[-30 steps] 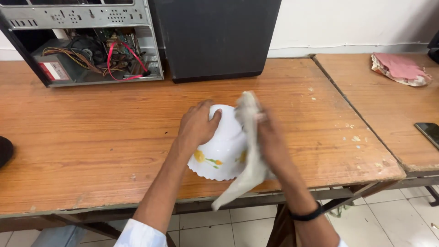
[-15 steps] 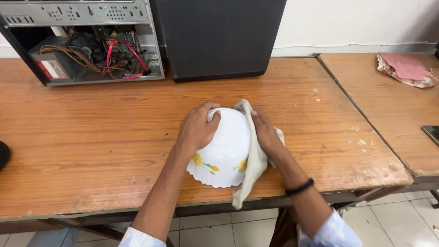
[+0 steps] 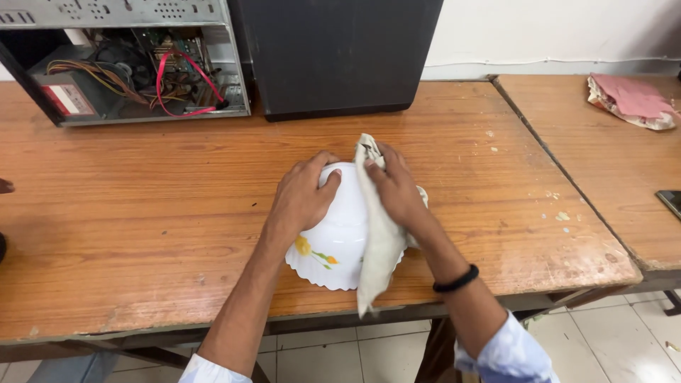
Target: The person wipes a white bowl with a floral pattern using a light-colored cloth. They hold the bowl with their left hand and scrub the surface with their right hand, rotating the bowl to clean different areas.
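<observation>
A white bowl (image 3: 333, 237) with a scalloped rim and a yellow flower print lies upside down near the front edge of the wooden table (image 3: 142, 213). My left hand (image 3: 301, 198) rests flat on its left side and steadies it. My right hand (image 3: 396, 186) presses a pale grey cloth (image 3: 376, 241) against the bowl's right side. The cloth drapes down over the rim toward the table edge. A black band sits on my right wrist.
An open computer case (image 3: 135, 64) with exposed cables stands at the back left, a black computer tower (image 3: 337, 53) beside it. A second table (image 3: 610, 170) on the right carries a pink cloth (image 3: 631, 99) and a dark phone (image 3: 670, 202). Tiled floor below.
My right hand and the cloth have slid from the bowl's lower right up toward its top. The hanging end of the cloth has shifted with it. My left hand stays on the bowl.
</observation>
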